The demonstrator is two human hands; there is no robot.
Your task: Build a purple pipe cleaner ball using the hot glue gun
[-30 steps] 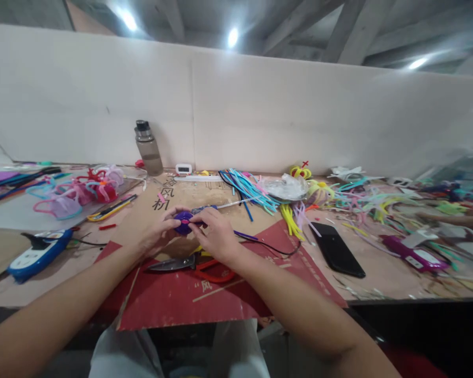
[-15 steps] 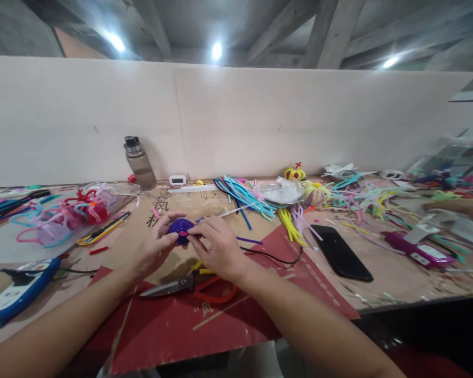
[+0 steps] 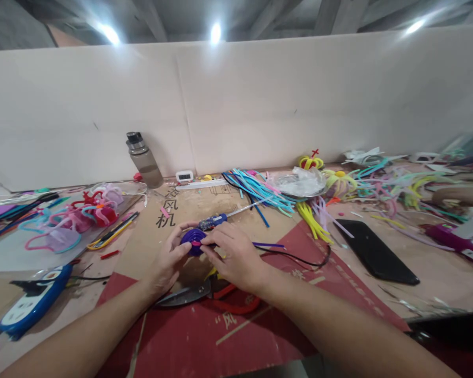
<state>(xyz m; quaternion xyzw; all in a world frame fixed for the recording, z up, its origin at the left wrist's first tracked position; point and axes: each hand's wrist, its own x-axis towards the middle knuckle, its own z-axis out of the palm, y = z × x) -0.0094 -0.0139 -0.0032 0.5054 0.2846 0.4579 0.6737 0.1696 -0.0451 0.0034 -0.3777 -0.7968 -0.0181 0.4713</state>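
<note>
While both hands are closed on the purple pipe-cleaner coil (image 3: pixel 192 242), just above the worktop (image 3: pixel 378 299), we judge it light, soft and easily bent. The left hand (image 3: pixel 168 262) cups its rim; the right hand (image 3: pixel 236 258) pinches its face. We advise gripping the rim gently, since the spiral may unwind.

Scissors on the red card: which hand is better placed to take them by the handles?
Probably the right. The right hand lies just above the red handles of the scissors, while the blades point toward the left hand, which cups the coil.
</note>
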